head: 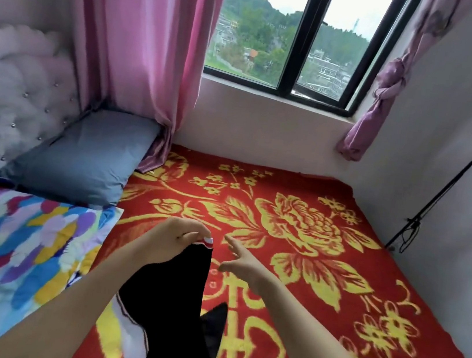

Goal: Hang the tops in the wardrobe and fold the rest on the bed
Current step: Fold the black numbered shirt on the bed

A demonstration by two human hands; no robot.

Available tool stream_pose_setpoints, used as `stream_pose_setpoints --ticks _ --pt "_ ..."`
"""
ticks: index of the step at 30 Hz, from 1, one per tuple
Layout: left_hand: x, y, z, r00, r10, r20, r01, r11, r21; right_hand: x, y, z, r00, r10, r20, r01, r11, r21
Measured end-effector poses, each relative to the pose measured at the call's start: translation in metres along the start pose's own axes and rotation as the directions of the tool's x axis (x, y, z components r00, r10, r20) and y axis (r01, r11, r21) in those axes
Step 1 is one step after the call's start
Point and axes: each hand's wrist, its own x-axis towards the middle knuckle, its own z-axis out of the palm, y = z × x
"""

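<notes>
Closest to the lens, low in the middle: black garment (177, 307), lifted over the bed (335, 284) and hanging limp toward the camera, lower end out of view. Pinched at its upper edge, right at the red-and-white trim (208, 240), between thumb and curled fingers of the left hand (177, 239). Right hand (243, 260) just beside that edge, fingers straight and spread, holding nothing, not touching the cloth as far as visible. White stripes (129, 324) along one side of the garment. Top or bottoms, impossible to say yet, though probably sportswear.

Probably light, soft and without any stiffness: sags under own weight, keeps no shape, maybe a little smooth between fingers. No danger of breaking, only of bunching or slipping out of a one-point pinch. Best to take the trimmed edge at a second point with the right hand, apart from the first, then pull both points sideways to open the cloth flat. Further left on the bed: grey pillow (86, 157) and coloured quilt (7, 243).
</notes>
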Motion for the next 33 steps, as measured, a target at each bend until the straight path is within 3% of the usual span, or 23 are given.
stream_pose_setpoints --ticks 5,13,16,20,22,29,31,33 --pt "-0.017 0.015 -0.028 0.998 0.05 0.043 -0.045 0.993 -0.112 0.009 0.0 0.022 0.978 -0.073 0.197 0.105 0.982 -0.155" --pt "-0.024 0.014 -0.047 0.997 0.078 0.017 -0.073 0.979 -0.192 0.021 -0.003 0.04 0.939 -0.1 0.328 0.205 0.931 -0.303" --pt "-0.025 0.01 -0.054 0.999 0.037 -0.012 -0.039 0.984 -0.175 0.017 0.001 0.028 0.95 -0.135 0.282 0.185 0.97 -0.157" --pt "-0.021 0.009 -0.058 0.999 -0.017 -0.036 0.011 0.987 -0.157 0.008 0.006 0.014 0.977 -0.138 0.16 0.102 0.971 0.215" --pt "-0.018 0.014 -0.053 1.0 -0.008 0.007 0.009 0.989 -0.15 0.004 0.002 0.017 0.98 -0.144 0.14 0.105 0.962 0.254" --pt "0.002 0.023 -0.036 0.995 0.029 0.094 -0.018 0.994 -0.11 -0.013 0.002 0.034 0.922 -0.142 0.361 0.159 0.987 -0.02" --pt "0.004 0.023 -0.036 0.993 0.028 0.117 -0.016 0.995 -0.103 -0.013 0.008 0.033 0.935 -0.124 0.333 0.162 0.983 -0.087" --pt "0.005 0.02 -0.039 0.994 0.037 0.101 -0.024 0.992 -0.122 -0.014 0.011 0.029 0.974 -0.096 0.207 0.128 0.981 -0.146"
